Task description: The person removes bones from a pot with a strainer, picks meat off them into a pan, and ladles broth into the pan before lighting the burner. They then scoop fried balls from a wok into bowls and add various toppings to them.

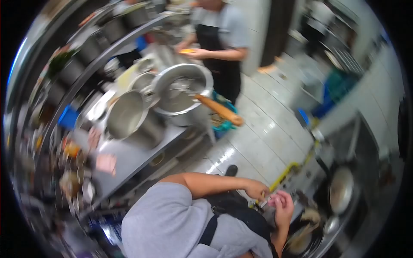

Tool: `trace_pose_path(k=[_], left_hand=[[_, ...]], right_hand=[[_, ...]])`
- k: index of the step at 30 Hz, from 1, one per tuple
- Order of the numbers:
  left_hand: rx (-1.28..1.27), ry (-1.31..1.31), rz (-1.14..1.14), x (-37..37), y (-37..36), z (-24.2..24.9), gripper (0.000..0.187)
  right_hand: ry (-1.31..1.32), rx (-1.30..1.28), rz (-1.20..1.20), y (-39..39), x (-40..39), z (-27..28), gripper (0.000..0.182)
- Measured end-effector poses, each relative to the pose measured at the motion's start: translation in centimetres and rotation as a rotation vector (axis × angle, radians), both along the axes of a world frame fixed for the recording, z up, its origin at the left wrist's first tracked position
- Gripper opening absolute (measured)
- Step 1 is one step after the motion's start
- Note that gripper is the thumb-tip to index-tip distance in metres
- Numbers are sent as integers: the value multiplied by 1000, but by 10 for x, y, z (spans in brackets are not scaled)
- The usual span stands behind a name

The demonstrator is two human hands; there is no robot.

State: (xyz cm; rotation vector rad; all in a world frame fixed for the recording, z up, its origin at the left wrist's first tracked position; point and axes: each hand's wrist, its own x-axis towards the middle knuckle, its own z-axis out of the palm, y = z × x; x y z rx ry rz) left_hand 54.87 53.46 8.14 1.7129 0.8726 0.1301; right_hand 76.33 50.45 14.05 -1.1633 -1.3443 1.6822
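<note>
My left hand (257, 189) reaches across in front of my black apron (228, 206), its fingers pinched downward. Close beside it is my right hand (282, 204), with curled fingers turned toward the left one. Something small and pale lies between the two sets of fingertips; blur hides what it is. Both hands are near the front of the stove, by a yellow pipe (287, 172). A dark pan (304, 241) with a pale utensil over it sits beyond my right forearm. Farther along the stove lies a round, light-coloured pan (341, 191).
A steel table (124, 159) carries a tall pot (127, 115) and a wide pot (183, 88). A wooden handle (219, 109) juts from the wide pot over the table's edge. Behind stands a co-worker (221, 47) holding something yellow-orange. Another person (318, 21) is farther back.
</note>
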Motion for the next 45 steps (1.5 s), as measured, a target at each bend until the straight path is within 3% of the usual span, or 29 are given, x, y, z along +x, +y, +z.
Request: trace_pose_path(k=[2,5,7,8,11,15,19,21,22,24,25,27,31,33,34,35,37,38,40,42,44,45], left_hand=[[-54,-130,111,-44,-34,70,48],[137,-393,389,-137,-99,189,40],[517,-414,772,-199,-146,250,38],[546,-474,1056,-220,-170,272,32],[989,-36,1610,-300,-233,297,28],[1204,378,1854,-365,-326,317,21],[1160,942,2138,-472,-439,338,22],[1036,1351,2163,-541,-505,340,36],[1038,1359,2169,-559,-526,343,36],[447,1640,2285,-581,-556,353,58],[447,1644,2293,-594,-569,355,58],[153,1742,2245,-607,-582,361,73],[133,1867,2109,-625,-599,363,72],[-86,1861,1940,-628,-607,368,70],[-161,1839,1898,-625,-610,374,56],[-168,1844,1895,-619,-614,374,56],[11,1972,1778,-602,-625,370,37],[8,1975,1783,-591,-629,371,37],[342,2069,1664,-565,-632,371,22],[992,2053,1482,-530,-633,359,13],[1317,1809,1583,-468,-593,365,6],[1377,1538,1638,-447,-578,361,5]], right_hand=[[2,26,85,-1,-9,-2,26],[-43,54,182,0,-19,8,25],[-70,48,256,-1,-28,22,25],[-85,64,270,-2,-32,27,25],[-92,173,333,-5,-40,21,23],[-106,123,347,-19,-48,21,23],[-138,115,368,-36,-56,15,22],[-157,90,381,-47,-65,9,22],[-152,93,390,-52,-71,7,22],[-165,84,434,-64,-87,3,22],[-161,88,440,-69,-96,3,22],[-183,20,475,-85,-116,6,24],[-193,-8,498,-109,-159,-5,24],[-174,18,497,-125,-180,-10,23],[-175,11,501,-134,-191,-10,23],[-184,10,509,-142,-202,-10,23],[-188,12,520,-157,-222,-11,23],[-181,-1,533,-163,-230,-15,22],[-174,-14,548,-172,-245,-17,22],[-187,-2,572,-182,-258,-17,23],[-176,-22,574,-186,-270,-20,23],[-173,-43,564,-188,-271,-22,23]])
